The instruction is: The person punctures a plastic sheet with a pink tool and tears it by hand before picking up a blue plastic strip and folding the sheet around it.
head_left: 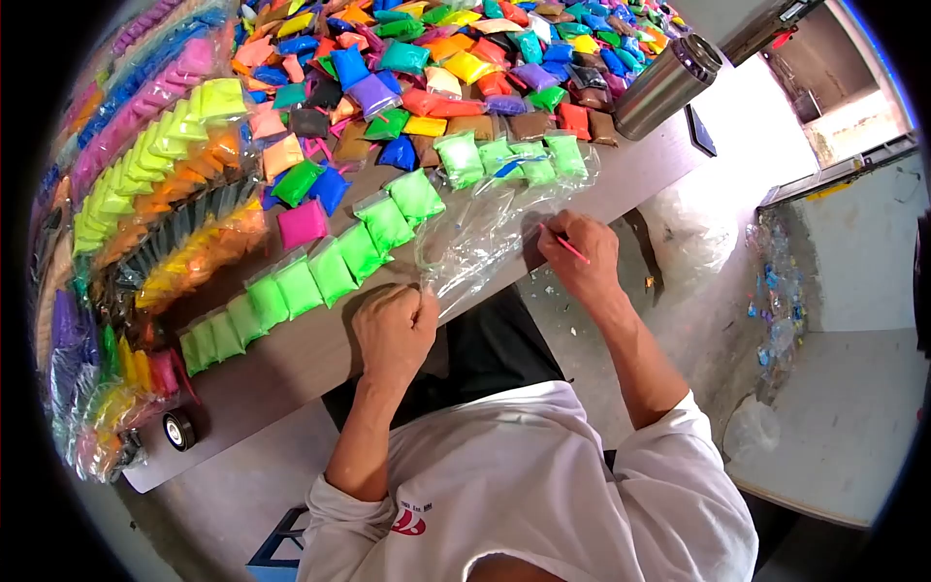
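A clear plastic bag lies across the table edge in front of me, with several light green packets at its far end. My left hand is closed, thumb and fingers pinching the bag's near left edge. My right hand is closed around a thin pink stick by the bag's right side; whether it also grips the plastic is hidden. A slanting row of bright green packets lies just beyond my left hand. A single magenta packet rests behind that row.
A heap of mixed coloured packets covers the back of the table. Bagged rows of packets fill the left. A steel flask and a phone sit at right. A tape roll is near the left front edge.
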A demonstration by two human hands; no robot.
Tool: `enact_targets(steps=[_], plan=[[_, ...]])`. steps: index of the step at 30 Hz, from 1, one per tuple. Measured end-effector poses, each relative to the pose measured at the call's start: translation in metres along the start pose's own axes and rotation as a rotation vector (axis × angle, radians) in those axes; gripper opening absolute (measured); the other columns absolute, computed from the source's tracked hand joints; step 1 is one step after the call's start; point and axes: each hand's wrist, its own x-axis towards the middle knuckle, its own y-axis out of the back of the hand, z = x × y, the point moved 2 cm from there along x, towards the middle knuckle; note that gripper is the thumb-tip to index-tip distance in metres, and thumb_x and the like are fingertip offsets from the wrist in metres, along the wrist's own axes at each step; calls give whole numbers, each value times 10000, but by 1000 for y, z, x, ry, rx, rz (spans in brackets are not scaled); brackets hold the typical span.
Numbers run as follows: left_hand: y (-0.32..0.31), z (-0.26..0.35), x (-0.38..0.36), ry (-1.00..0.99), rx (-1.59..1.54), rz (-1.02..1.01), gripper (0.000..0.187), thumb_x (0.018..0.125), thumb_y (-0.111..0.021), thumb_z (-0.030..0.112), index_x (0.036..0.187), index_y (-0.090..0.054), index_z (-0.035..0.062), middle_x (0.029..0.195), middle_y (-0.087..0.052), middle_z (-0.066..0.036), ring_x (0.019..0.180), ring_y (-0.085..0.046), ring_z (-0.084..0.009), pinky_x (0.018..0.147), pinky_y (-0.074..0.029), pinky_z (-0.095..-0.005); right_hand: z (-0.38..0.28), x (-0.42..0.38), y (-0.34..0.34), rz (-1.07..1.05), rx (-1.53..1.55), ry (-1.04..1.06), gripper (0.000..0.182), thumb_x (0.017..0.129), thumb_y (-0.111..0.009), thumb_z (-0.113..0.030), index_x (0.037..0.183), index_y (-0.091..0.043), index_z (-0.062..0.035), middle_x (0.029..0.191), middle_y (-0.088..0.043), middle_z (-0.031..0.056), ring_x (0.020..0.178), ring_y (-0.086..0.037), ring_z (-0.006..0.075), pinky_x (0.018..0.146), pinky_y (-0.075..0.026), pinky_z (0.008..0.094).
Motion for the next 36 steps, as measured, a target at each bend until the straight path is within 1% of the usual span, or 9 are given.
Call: enact_targets(steps=[3,5,8,11,18,23,29,34,36], plan=[[0,1,-2,3,10,1,325,820,-681,116,587,-480,14,589,-518,-137,548,-524,-348,529,-402,-448,-32,-18,-7,115,52,321,145,725,-712,-179,715,-613,-74,733,-641,130,727,-647,350,652,-526,449],[2,2,1,-22,33,9,328,821,-681,116,582,-478,17,586,-514,-135,542,-523,-343,524,-398,-444,-62,-35,-20,-14,7,442,151,716,-712,-176,709,-606,-69,740,-635,122,720,-638,351,652,-520,456],[1,2,1,-24,38,10,332,817,-683,115,578,-473,22,584,-511,-131,541,-525,-336,522,-397,-442,-56,-35,-31,-42,-3,434,130,727,-703,-179,728,-625,-75,749,-630,121,728,-637,353,663,-517,469],[0,0,0,-3,29,8,331,812,-688,114,575,-474,28,583,-509,-127,538,-524,-331,520,-396,-442,-5,-6,-11,39,-26,64,127,753,-688,-201,777,-674,-77,773,-671,145,729,-661,350,659,-526,459],[0,1,1,3,24,-11,335,826,-676,119,577,-475,22,584,-504,-134,535,-511,-338,521,-389,-443,-50,-25,-16,-20,47,404,115,742,-695,-183,804,-643,-102,743,-652,120,716,-649,341,648,-516,459],[2,3,2,14,24,-25,336,833,-669,121,580,-474,16,584,-500,-138,539,-510,-343,528,-387,-449,16,15,5,80,-138,55,140,788,-679,-215,789,-641,-80,748,-650,145,717,-649,369,629,-516,466],[0,1,0,42,36,-36,336,838,-663,129,583,-479,10,591,-507,-147,548,-514,-355,537,-382,-463,-45,-24,-23,-26,29,395,83,749,-688,-143,809,-660,-93,765,-657,108,755,-660,329,684,-534,418],[3,3,1,33,19,-37,339,849,-655,142,587,-484,11,592,-505,-151,550,-513,-359,537,-376,-463,6,10,-1,51,-38,-34,122,769,-688,-202,819,-663,-94,720,-656,145,720,-658,356,634,-526,454],[1,4,2,36,9,-40,340,853,-652,147,589,-486,11,593,-505,-153,552,-513,-359,538,-376,-462,6,6,1,69,-33,51,129,760,-693,-203,828,-667,-97,732,-659,140,732,-658,354,646,-527,455]])
